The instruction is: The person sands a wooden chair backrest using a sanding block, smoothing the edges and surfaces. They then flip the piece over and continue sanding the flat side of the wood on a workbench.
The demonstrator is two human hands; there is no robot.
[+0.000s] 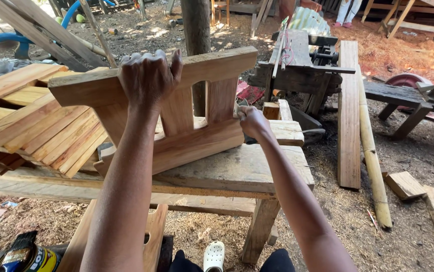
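The left hand [149, 75] is clamped over the top rail of a wooden frame [176, 113] standing on edge on the workbench [237, 171]. The right hand [252, 121] is closed around something small at the frame's right end; what it is I cannot tell. The frame looks stiff, solid and fairly heavy, best gripped by its rails.

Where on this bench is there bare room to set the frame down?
The bare patch is the bench top toward its right end, between the frame's lower rail and the right edge. The small block at the far right corner borders it. The left side is crowded with stacked slats. Left hand grips the frame's top rail; right hand is at its right end.
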